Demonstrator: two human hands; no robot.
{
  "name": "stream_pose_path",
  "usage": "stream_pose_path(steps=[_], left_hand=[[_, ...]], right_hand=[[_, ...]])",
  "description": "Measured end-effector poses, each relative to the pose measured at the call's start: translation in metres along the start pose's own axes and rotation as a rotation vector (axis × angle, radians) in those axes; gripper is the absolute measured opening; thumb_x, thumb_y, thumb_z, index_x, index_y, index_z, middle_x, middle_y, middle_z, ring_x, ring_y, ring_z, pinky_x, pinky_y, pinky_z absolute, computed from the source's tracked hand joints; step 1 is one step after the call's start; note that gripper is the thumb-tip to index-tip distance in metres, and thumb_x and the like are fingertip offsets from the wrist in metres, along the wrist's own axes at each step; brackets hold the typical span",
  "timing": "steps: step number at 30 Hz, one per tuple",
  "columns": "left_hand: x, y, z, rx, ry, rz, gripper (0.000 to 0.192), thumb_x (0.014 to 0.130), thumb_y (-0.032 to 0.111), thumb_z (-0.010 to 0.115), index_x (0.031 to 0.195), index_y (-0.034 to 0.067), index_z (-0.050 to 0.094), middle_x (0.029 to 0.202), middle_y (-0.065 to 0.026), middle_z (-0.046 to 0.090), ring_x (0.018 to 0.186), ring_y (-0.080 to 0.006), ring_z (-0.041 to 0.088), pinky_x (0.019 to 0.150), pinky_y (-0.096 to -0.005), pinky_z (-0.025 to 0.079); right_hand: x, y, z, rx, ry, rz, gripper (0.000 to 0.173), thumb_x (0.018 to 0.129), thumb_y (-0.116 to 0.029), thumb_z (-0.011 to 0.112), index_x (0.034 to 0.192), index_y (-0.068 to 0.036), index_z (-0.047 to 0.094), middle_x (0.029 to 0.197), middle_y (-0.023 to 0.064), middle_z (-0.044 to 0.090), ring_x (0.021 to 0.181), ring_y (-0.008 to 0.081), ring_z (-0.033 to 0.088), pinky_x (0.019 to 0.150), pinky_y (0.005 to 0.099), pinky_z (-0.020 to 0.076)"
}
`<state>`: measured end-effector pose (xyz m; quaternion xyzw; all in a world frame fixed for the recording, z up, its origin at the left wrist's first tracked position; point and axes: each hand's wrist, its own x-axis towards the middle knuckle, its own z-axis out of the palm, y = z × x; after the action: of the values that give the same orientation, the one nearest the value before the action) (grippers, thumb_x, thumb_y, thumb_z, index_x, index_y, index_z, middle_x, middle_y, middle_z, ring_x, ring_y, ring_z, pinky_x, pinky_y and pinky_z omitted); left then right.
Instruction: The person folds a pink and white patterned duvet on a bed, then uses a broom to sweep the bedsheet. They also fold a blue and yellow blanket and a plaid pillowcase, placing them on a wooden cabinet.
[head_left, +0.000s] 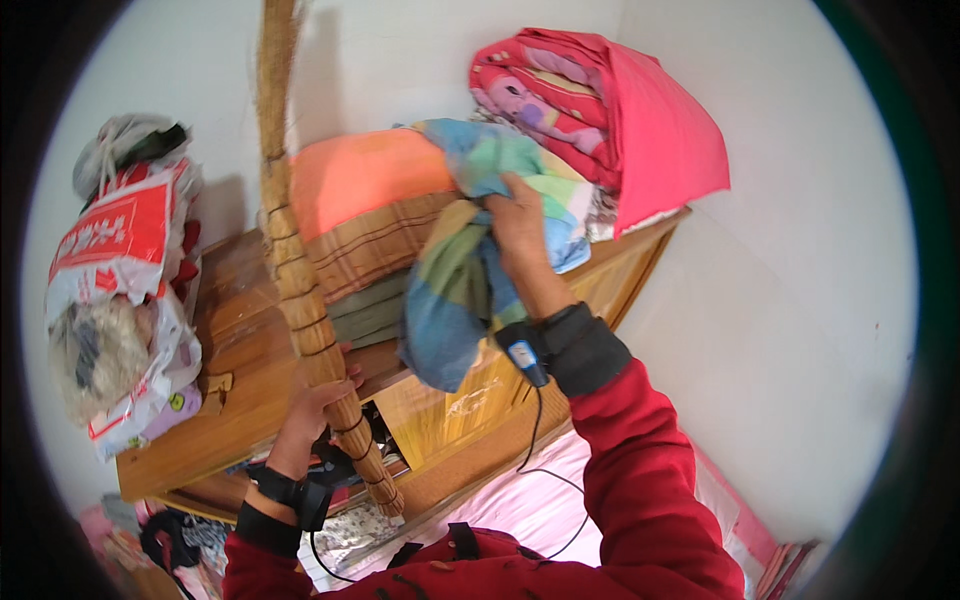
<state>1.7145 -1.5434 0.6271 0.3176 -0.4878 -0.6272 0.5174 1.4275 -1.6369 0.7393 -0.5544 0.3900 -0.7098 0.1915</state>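
Note:
My left hand (319, 405) grips the lower handle of a bound straw broom (289, 255), which stands nearly upright with its bristles past the top of the view. In my right hand (517, 225) is a bunched blue, green and yellow checked cloth (450, 300). Part of this cloth hangs down over the cabinet front, and part spreads over the folded bedding behind. Left of it lies a folded stack with an orange cloth (371, 176) on top, a brown plaid layer (382, 240) beneath and olive fabric (371, 307) at the bottom.
The stack sits on a wooden cabinet (232, 322) against a white wall. Filled plastic bags (112, 240) stand at its left end, a rolled pink quilt (660, 142) at its right. Below is a pink bed sheet (517, 495). A black cable (538, 427) hangs from my right wrist.

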Motion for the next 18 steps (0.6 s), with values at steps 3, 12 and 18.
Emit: stream_pose_path(steps=[3, 12, 18], left_hand=[[0.000, 0.001, 0.007, 0.020, 0.020, -0.032, 0.053, 0.067, 0.000, 0.059, 0.118, 0.002, 0.043, 0.103, -0.0120, 0.053, 0.088, -0.0217, 0.056, 0.076, -0.0346, 0.049], [0.007, -0.021, -0.022, 0.022, 0.107, -0.046, 0.042, 0.071, 0.003, 0.058, 0.108, 0.002, 0.039, 0.081, -0.0107, 0.052, 0.067, -0.0220, 0.058, 0.057, -0.0388, 0.054], [0.003, -0.023, -0.021, 0.016, 0.141, -0.009, 0.037, 0.073, 0.003, 0.057, 0.105, 0.003, 0.038, 0.076, -0.0094, 0.052, 0.060, -0.0233, 0.060, 0.052, -0.0421, 0.055]], right_hand=[[-0.007, -0.005, 0.019, -0.008, -0.078, -0.033, 0.016, 0.070, -0.005, 0.049, 0.083, 0.003, 0.054, 0.078, 0.0196, 0.057, 0.075, 0.0287, 0.056, 0.071, 0.0346, 0.0426], [-0.023, 0.016, 0.062, 0.047, -0.252, -0.126, 0.011, 0.071, -0.006, 0.050, 0.078, 0.002, 0.050, 0.073, 0.0191, 0.053, 0.072, 0.0306, 0.052, 0.067, 0.0362, 0.0410], [-0.025, 0.031, 0.072, -0.102, -0.196, -0.215, 0.016, 0.073, -0.009, 0.051, 0.085, 0.001, 0.053, 0.085, 0.0207, 0.055, 0.080, 0.0342, 0.053, 0.071, 0.0372, 0.0421]])
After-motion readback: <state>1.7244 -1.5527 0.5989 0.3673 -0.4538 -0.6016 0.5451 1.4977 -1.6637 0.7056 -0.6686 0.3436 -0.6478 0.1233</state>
